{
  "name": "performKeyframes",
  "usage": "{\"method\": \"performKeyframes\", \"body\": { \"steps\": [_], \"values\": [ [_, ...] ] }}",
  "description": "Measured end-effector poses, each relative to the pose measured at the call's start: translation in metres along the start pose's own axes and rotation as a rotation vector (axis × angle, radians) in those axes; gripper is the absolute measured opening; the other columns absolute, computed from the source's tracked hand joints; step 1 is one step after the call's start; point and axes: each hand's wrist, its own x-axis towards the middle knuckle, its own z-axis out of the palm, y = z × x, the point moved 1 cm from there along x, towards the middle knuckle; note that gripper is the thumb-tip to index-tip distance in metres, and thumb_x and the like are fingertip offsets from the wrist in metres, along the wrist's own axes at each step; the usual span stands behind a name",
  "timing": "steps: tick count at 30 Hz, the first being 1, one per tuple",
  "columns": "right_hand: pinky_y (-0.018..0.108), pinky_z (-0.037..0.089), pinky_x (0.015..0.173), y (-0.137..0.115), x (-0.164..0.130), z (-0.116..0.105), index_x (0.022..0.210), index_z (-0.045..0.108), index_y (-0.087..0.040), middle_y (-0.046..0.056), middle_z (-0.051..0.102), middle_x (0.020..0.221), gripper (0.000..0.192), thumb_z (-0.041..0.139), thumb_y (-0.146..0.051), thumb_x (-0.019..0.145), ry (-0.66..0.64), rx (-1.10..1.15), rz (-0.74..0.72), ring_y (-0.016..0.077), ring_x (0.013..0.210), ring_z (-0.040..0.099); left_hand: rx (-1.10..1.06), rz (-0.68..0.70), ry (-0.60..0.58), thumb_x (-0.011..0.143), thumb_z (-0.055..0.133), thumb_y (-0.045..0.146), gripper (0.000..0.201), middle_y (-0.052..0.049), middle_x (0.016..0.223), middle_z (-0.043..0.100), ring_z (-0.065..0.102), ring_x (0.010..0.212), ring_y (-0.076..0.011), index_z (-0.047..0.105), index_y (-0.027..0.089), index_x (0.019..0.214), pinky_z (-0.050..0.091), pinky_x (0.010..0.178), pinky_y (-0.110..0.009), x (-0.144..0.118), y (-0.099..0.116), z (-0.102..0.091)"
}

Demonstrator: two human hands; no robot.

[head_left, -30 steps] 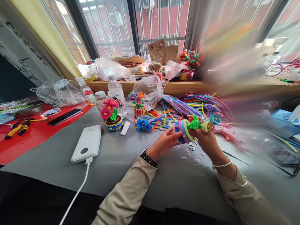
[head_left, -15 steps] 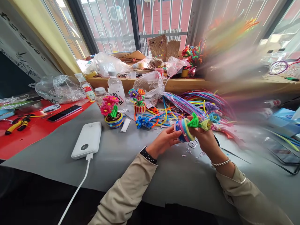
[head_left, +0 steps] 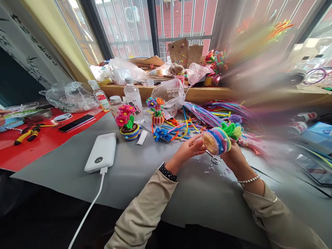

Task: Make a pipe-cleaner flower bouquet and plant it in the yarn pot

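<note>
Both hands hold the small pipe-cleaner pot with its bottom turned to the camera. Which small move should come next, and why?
Probably turn the pot upright again: the right hand holds it tilted, flowers pointing away, while the left hand touches its base.

Premises present as a small handicraft workspace set against a barred window [head_left: 178,24]. A grey-covered desk [head_left: 145,173] carries loose pipe cleaners [head_left: 218,110], finished pipe-cleaner flower pots [head_left: 127,122], small scissors [head_left: 214,158], pliers [head_left: 26,134] and offcut scraps. The wooden sill [head_left: 207,92] holds plastic bags, cardboard and further craft flowers [head_left: 215,58]. Water bottles [head_left: 132,100] and a power bank [head_left: 101,152] indicate informal, home-scale working.
</note>
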Motion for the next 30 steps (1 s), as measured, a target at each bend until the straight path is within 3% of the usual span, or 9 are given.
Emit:
{"method": "performKeyframes", "body": {
  "steps": [4,6,9,14,23,27,30],
  "values": [
    [0.042,0.049,0.080,0.000,0.000,-0.002,0.100,0.057,-0.024,0.008,0.061,0.110,0.054,0.054,-0.062,0.062,-0.082,-0.077,0.022,0.0284,0.101,0.056,0.476,0.453,0.384,0.076,0.053,0.041,0.041,-0.008,0.104,0.059,0.055,0.095,-0.0173,0.052,0.018,0.110,0.042,0.086,-0.033,-0.008,0.013,-0.001],
    [0.042,0.048,0.083,0.001,0.000,-0.002,0.098,0.057,-0.025,0.007,0.059,0.113,0.050,0.054,-0.060,0.063,-0.108,-0.058,0.051,0.0279,0.105,0.054,0.762,0.674,0.440,0.079,0.050,0.033,0.029,-0.005,0.101,0.059,0.053,0.097,-0.0157,0.057,0.022,0.105,0.039,0.091,-0.032,-0.014,0.020,0.002],
    [0.043,0.046,0.085,0.003,-0.002,-0.002,0.096,0.057,-0.025,0.005,0.059,0.114,0.044,0.060,-0.053,0.062,-0.130,0.076,0.131,0.0276,0.105,0.053,1.029,0.849,0.420,0.081,0.047,0.028,0.027,-0.004,0.099,0.059,0.053,0.095,-0.0146,0.058,0.024,0.106,0.039,0.090,-0.030,-0.018,0.025,0.009],
    [0.044,0.047,0.083,0.003,-0.002,-0.001,0.093,0.059,-0.026,0.004,0.058,0.114,0.035,0.057,-0.048,0.065,-0.128,0.105,0.184,0.0277,0.104,0.053,1.208,0.933,0.444,0.082,0.046,0.026,0.024,-0.004,0.093,0.062,0.055,0.090,-0.0142,0.061,0.023,0.101,0.040,0.085,-0.028,-0.012,0.021,0.014],
    [0.038,0.046,0.086,0.004,-0.001,0.002,0.088,0.064,-0.026,0.002,0.065,0.098,0.026,0.064,-0.033,0.063,-0.183,0.343,0.194,0.0234,0.096,0.057,1.323,1.202,0.624,0.075,0.058,0.021,0.010,-0.001,0.077,0.065,0.057,0.077,-0.0122,0.064,0.021,0.083,0.040,0.075,-0.026,-0.009,0.017,0.018],
    [0.034,0.047,0.085,0.008,0.000,-0.001,0.088,0.064,-0.026,-0.002,0.065,0.095,0.024,0.064,-0.031,0.065,-0.163,0.408,0.211,0.0198,0.093,0.058,1.282,1.212,0.714,0.073,0.059,0.020,0.005,-0.001,0.076,0.065,0.055,0.073,-0.0119,0.062,0.019,0.076,0.041,0.072,-0.026,-0.009,0.017,0.017],
    [0.031,0.048,0.082,0.012,0.001,-0.005,0.087,0.064,-0.026,-0.003,0.065,0.094,0.021,0.063,-0.027,0.066,-0.152,0.452,0.241,0.0172,0.091,0.058,1.211,1.157,0.699,0.075,0.056,0.020,0.011,-0.002,0.081,0.063,0.055,0.077,-0.0122,0.062,0.019,0.084,0.041,0.077,-0.027,-0.009,0.017,0.017]
  ]
}}
